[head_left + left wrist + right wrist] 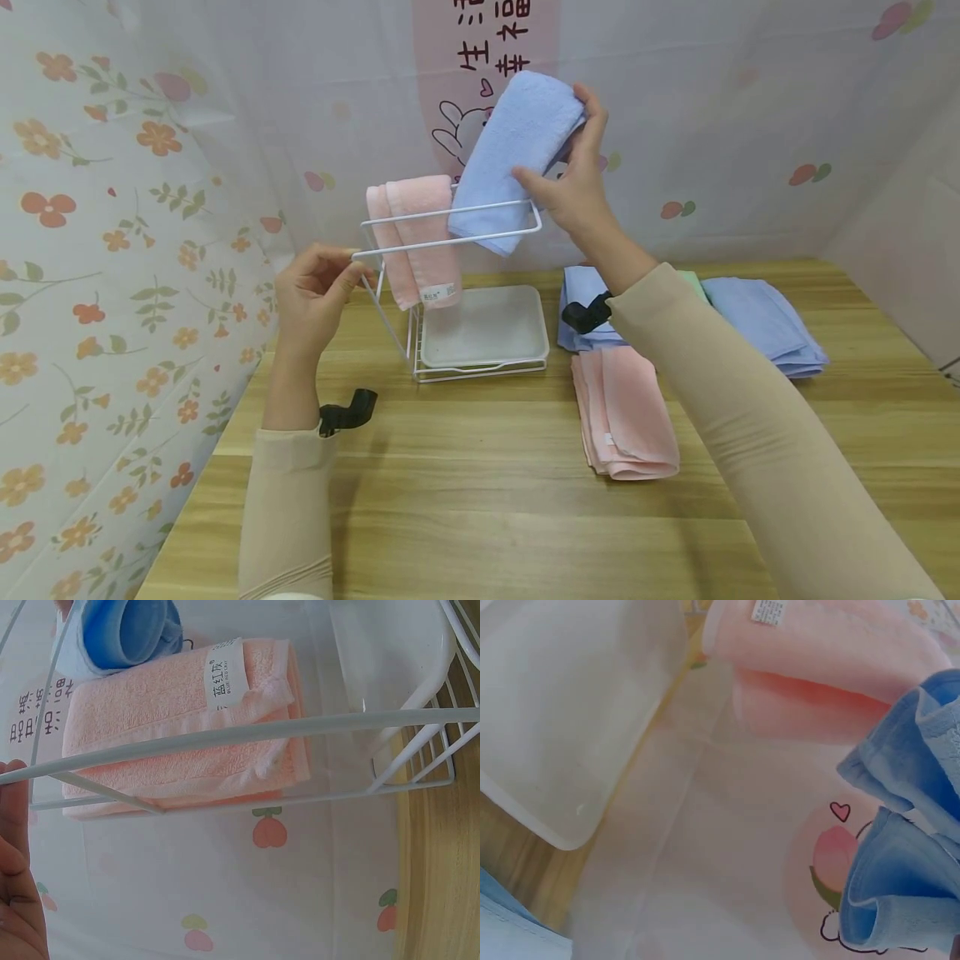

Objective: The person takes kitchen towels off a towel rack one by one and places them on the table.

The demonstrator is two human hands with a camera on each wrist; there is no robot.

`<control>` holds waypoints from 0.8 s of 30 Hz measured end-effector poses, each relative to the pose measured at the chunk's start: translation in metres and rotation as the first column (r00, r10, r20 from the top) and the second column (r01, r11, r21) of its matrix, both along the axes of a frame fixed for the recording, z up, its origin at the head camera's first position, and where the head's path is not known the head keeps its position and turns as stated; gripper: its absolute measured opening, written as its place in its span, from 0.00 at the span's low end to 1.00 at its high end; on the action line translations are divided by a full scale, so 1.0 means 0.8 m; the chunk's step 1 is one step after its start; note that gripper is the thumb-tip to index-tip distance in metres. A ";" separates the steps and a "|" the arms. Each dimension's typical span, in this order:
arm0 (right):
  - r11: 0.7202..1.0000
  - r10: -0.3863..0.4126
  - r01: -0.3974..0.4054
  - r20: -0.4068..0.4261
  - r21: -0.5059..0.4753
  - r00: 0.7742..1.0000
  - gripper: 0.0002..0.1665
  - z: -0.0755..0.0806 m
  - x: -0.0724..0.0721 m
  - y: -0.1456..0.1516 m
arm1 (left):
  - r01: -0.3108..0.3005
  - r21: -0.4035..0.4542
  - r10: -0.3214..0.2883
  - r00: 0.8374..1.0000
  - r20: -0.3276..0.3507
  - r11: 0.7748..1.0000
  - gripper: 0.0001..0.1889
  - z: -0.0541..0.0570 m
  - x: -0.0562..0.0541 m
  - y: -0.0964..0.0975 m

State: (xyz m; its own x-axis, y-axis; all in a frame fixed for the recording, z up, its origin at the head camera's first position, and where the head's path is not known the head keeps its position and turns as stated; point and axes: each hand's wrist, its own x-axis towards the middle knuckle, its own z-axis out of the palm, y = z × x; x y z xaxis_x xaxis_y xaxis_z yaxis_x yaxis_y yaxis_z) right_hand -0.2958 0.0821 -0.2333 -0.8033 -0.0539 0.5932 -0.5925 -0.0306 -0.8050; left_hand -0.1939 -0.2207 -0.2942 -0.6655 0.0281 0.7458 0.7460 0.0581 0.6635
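My left hand (pixel 307 287) pinches the left front corner of a white wire rack (pixel 483 239). Over the rack's top bars hangs a folded pink towel (pixel 416 200); its label (pixel 226 675) shows in the left wrist view. With thumb in front and fingers behind, my right hand (pixel 581 187) grips a folded light blue towel (pixel 513 137) by its upper right side. This towel tilts, its lower end between the top bars beside the pink towel. In the right wrist view the blue towel's folds (pixel 907 877) spread apart at the edge, and the hand is almost wholly hidden.
A white tray (pixel 483 329) sits in the rack's base on the wooden table (pixel 480 517). To the right lie a folded pink towel (pixel 633 408), blue towels (pixel 765 325) and a partly hidden green one (pixel 693 285). A printed curtain (pixel 300 100) stands behind.
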 end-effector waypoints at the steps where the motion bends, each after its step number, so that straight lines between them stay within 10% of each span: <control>1: 1.000 -0.009 0.009 0.000 -0.010 1.000 0.61 0.001 0.000 0.001 | -0.002 -0.001 0.002 1.000 0.003 1.000 0.09 0.000 0.000 0.000; 24: 0.978 -0.112 0.106 -0.024 -0.178 0.993 0.60 0.007 -0.001 0.032 | 0.006 0.003 -0.006 1.000 0.007 1.000 0.09 -0.001 0.000 0.001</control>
State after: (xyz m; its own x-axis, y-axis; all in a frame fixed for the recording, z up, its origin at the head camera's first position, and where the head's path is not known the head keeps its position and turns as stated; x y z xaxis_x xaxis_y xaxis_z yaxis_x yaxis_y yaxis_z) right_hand -0.2962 0.1077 -0.2279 -0.7781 0.1402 0.6123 -0.6265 -0.1037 -0.7725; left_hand -0.1936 -0.2202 -0.2953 -0.6708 0.0301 0.7411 0.7414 0.0515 0.6690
